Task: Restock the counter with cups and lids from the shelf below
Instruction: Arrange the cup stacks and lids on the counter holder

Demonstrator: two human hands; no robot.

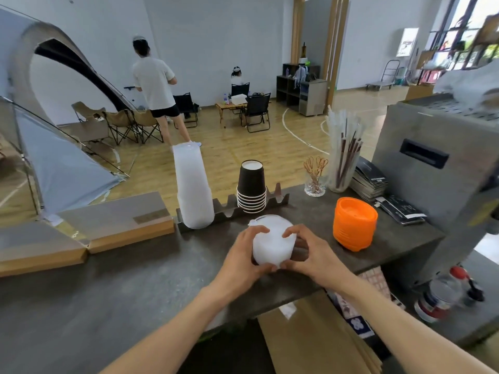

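A stack of white lids [272, 240] stands on the dark counter [135, 287], held from both sides. My left hand [247, 255] grips its left side and my right hand [307, 252] grips its right side, thumbs meeting at the front. Behind it, a tall stack of translucent cups [193, 187] and a stack of black paper cups [251, 187] stand upside down in a notched holder [232, 209]. A stack of orange lids [354, 222] sits to the right.
A glass of stirrers [314, 176] and a jar of straws [341, 155] stand at the back right, beside black leaflets [370, 182] and a grey machine [437, 168]. Wooden boxes [118, 220] lie at left. Bottles [442, 295] stand lower right. A person stands beyond the counter.
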